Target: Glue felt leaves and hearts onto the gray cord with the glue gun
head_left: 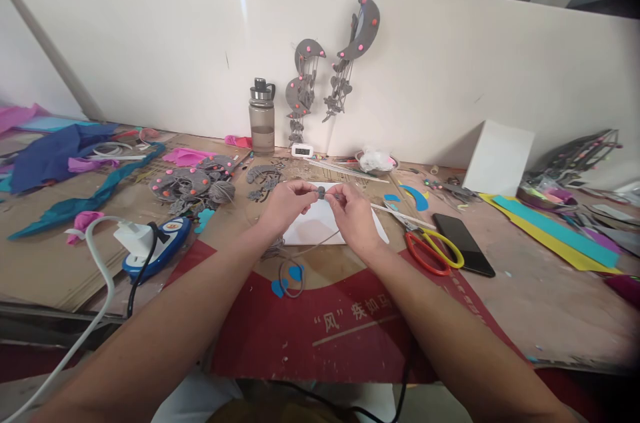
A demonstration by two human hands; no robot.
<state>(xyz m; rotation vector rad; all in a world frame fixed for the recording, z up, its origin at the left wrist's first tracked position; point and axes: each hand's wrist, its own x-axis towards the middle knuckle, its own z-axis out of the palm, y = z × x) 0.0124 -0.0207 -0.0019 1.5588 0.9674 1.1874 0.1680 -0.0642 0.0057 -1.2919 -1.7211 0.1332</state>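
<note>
My left hand [294, 201] and my right hand [350, 211] meet over a white sheet [313, 223], both pinching a small grey piece [321, 192] between their fingertips. Grey cord [313, 249] trails from the hands down to a loop on the red and brown board [300, 343]. Two blue cut pieces [296, 273] lie by that loop. Scissors [430, 251] with red and yellow handles rest to the right of my right hand, beside a black phone [463, 244].
A bottle [263, 119] and small clock [302, 151] stand behind. Grey crescent ornaments [363, 29] hang on the wall. At left are a blue power strip [157, 249], grey pieces with pink dots [183, 186] and coloured cloth [55, 156]. A white card [500, 159] leans at right.
</note>
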